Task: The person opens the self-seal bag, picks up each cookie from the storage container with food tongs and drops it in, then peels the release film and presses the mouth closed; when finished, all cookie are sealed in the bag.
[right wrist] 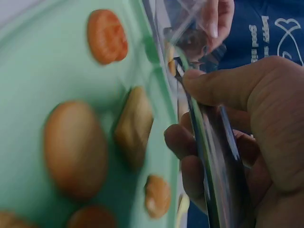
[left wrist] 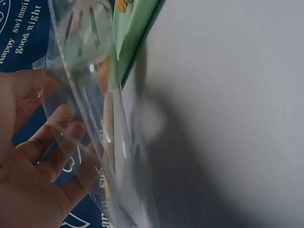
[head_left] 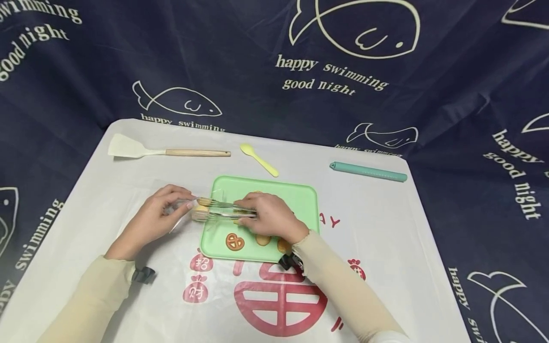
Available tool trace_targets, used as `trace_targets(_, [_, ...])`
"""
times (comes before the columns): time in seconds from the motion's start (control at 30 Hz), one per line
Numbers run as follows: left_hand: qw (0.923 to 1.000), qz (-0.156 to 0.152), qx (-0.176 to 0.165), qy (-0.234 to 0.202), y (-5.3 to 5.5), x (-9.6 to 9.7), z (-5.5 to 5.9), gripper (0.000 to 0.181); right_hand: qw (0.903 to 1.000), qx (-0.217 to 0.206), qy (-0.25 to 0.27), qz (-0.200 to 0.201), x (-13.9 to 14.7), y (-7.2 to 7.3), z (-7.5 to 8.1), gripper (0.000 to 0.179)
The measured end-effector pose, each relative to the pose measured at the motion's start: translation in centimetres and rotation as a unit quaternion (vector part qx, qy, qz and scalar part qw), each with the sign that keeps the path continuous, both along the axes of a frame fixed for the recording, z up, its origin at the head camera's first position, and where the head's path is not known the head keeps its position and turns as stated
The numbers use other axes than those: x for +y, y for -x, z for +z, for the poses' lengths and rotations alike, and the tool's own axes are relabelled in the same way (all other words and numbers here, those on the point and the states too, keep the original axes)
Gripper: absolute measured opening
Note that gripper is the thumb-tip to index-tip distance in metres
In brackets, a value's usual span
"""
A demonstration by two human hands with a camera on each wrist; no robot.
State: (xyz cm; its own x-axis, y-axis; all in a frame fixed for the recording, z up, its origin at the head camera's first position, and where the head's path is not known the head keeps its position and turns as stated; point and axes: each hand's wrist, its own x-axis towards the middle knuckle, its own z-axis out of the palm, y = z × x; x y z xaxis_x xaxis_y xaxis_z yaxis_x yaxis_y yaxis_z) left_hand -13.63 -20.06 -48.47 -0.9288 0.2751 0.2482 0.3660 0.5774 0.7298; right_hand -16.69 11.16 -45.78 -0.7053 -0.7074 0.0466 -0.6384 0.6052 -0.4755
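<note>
My left hand point(head_left: 156, 214) holds a clear plastic bag point(left wrist: 126, 147) by its edge, just left of the green tray point(head_left: 220, 188). My right hand point(head_left: 272, 214) grips metal tongs point(head_left: 240, 216) above that tray, thumb on one side and fingers on the other. The slotted tong heads reach left into the bag's mouth, with a small golden-brown piece of bread or biscuit point(left wrist: 103, 73) between them. On the tray lie a pretzel-shaped biscuit point(head_left: 234, 241), an oval piece point(right wrist: 76, 149), a diamond-shaped piece point(right wrist: 135, 126) and others, partly hidden under my right hand.
A cream spatula with wooden handle point(head_left: 197, 153) lies at the back left of the white-covered table point(head_left: 141, 305). Behind the tray is a yellow spoon point(head_left: 259, 159). Toward the back right rests a teal stick-like item point(head_left: 369, 172). A dark blue printed cloth point(head_left: 257, 95) hangs behind.
</note>
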Motion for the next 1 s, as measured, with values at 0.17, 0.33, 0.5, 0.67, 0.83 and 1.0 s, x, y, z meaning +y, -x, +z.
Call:
trace_targets(0.17, [0.9999,0.000,0.013,-0.006,0.0,0.3,0.1,0.013,0.9995,-0.008,-0.029,0.009,-1.9,0.4,0.9,0.042])
trace_targets(0.33, [0.9999,0.001,0.008,-0.006,-0.1,0.5,0.1,0.012,0.9988,-0.015,-0.045,0.008,-2.7,0.6,1.2,0.044])
trace_targets(0.5, [1.0000,0.004,0.009,-0.002,-0.2,0.3,-0.1,0.013,0.9986,-0.029,-0.045,0.003,-2.3,0.5,1.2,0.047])
trace_targets(0.67, [0.9999,-0.002,0.005,-0.009,0.0,0.4,-0.5,0.015,0.9989,-0.032,-0.028,-0.021,0.9,0.1,1.3,0.052])
trace_targets(0.83, [1.0000,-0.005,0.002,-0.006,0.0,0.4,-0.8,0.016,0.9965,-0.051,0.020,-0.063,6.9,-0.9,1.7,0.056])
trace_targets(1.0, [0.9999,-0.013,-0.001,0.004,0.1,0.3,-0.5,0.017,0.9920,-0.060,0.017,-0.110,13.6,-2.7,2.7,0.060])
